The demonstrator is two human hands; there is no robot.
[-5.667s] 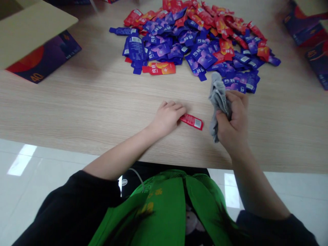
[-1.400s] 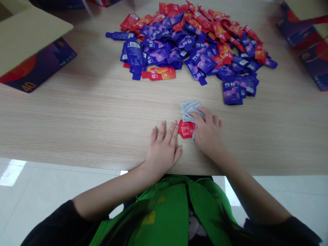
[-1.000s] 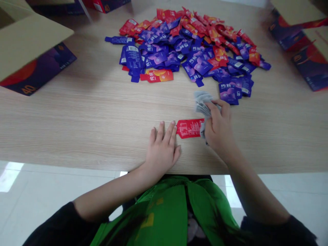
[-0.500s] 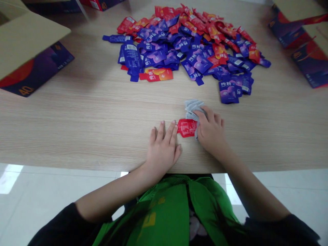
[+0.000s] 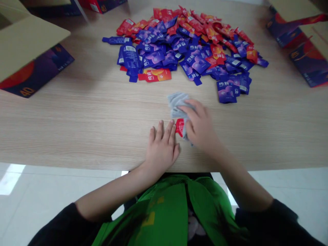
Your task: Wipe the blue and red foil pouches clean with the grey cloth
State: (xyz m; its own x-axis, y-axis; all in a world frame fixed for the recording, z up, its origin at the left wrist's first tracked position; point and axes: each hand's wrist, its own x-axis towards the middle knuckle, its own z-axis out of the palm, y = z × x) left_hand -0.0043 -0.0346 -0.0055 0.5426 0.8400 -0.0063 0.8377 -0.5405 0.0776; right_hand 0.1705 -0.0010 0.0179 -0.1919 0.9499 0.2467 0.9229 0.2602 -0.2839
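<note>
A red pouch (image 5: 179, 127) lies flat on the table, its narrow neck pointing left. My left hand (image 5: 161, 147) rests flat with fingers stretched out, the fingertips at the pouch's neck end. In my right hand (image 5: 202, 128) is a bunched grey-white cloth (image 5: 176, 102), gripped between thumb and fingers. The cloth lies over the right part of the pouch and hides it, so only the left part shows. My right hand is slightly blurred.
A heap of purple pouches (image 5: 197, 61) and red pouches (image 5: 196, 24) spreads across the far side of the table (image 5: 77, 130). An open carton (image 5: 38, 71) stands at the left, with another carton (image 5: 310, 63) at the right. The table's front edge runs close to my body.
My right hand has moved left with the cloth, which now covers more of the red pouch. My left hand has stayed in place at the pouch's neck.
</note>
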